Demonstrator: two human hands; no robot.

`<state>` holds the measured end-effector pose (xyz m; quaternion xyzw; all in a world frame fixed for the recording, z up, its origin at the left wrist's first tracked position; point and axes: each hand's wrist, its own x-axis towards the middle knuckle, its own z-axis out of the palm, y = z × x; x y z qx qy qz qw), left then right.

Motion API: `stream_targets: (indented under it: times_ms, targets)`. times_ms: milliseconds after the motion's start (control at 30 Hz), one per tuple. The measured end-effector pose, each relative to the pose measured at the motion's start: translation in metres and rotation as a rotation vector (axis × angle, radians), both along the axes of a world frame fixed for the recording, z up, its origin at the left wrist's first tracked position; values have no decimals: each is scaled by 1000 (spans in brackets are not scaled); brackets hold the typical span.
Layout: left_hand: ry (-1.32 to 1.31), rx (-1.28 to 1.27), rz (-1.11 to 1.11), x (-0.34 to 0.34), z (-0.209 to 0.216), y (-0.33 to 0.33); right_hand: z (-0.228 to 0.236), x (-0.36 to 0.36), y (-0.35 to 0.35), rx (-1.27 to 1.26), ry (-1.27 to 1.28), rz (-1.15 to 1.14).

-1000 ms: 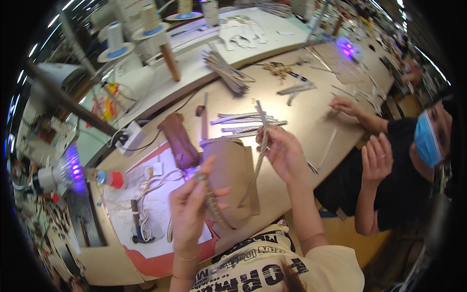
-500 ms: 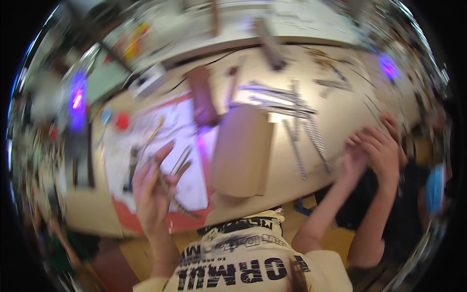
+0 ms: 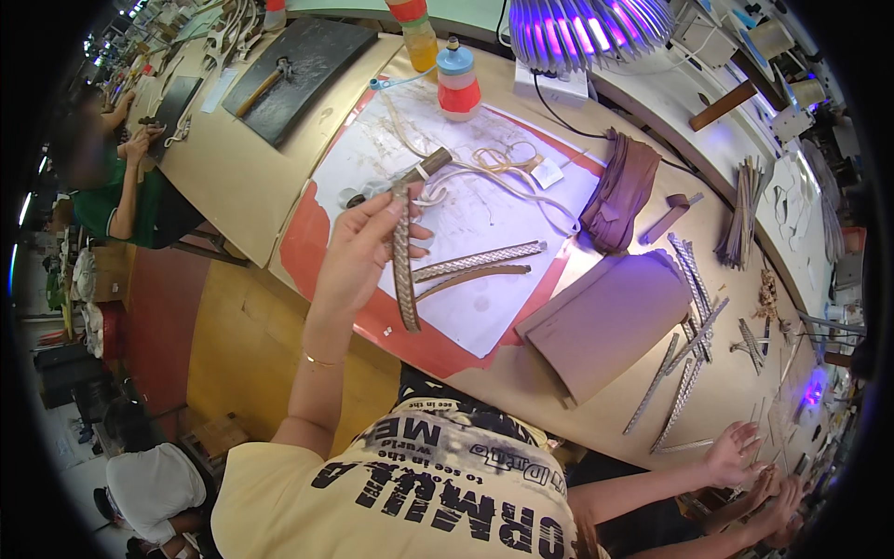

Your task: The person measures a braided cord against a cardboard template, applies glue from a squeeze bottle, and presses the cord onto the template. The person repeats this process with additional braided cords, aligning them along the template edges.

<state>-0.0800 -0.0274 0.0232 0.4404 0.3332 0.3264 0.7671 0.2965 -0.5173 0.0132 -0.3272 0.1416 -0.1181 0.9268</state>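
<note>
Over the white sheet (image 3: 466, 321), my left hand (image 3: 363, 244) is closed on a metallic, bronze-toned braided strap (image 3: 403, 270). The strap hangs from my fingertips, curving slightly. Two more straps, one a silvery braid (image 3: 494, 256) and one a plain brown strip (image 3: 480, 273), stretch rightward from behind my fingers; whether they are also held I cannot tell. Just beyond my fingertips is a small dark rod-like piece (image 3: 433, 166) with a pale band. Far off to the right, my right hand (image 3: 734, 456) has its fingers apart and looks empty, close to another person's hands (image 3: 778, 508).
A brown folded sheet (image 3: 610, 321) lies right of the red mat (image 3: 303, 228). Further right are crossed braided strips (image 3: 694, 335). A maroon bundle (image 3: 622, 191), a bottle (image 3: 456, 84) and a lamp (image 3: 591, 33) stand behind. A hammer (image 3: 265, 86) rests on a black slab (image 3: 317, 65).
The view has swung toward the left and sharpened, so the bench appears turned. My left hand still holds the braided strap. My right hand now shows apart from the other person's hands.
</note>
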Motion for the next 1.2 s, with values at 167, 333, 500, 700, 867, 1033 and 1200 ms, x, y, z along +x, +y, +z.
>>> stream_targets:
  times_ms: [167, 333, 500, 700, 867, 1033, 1200]
  targets:
    - [37, 50, -230, 55, 5, -7, -8, -30, 93, -450, 70, -87]
    - [-20, 42, -372, 115, 18, -4, 1, -82, 237, -934, -282, 515]
    - [-23, 67, -369, 142, 22, 4, 40, -104, 325, -965, -464, 1052]
    - [-68, 169, -270, 149, 20, 11, 49, -94, 382, -891, -418, 1415]
    - [-39, 183, -212, 150, 20, 13, 40, -92, 403, -703, -483, 1489]
    - [-83, 174, -159, 152, 24, 13, 33, -95, 407, -628, -478, 1452]
    - [-67, 156, -167, 153, 25, 14, 31, -97, 409, -664, -498, 1384]
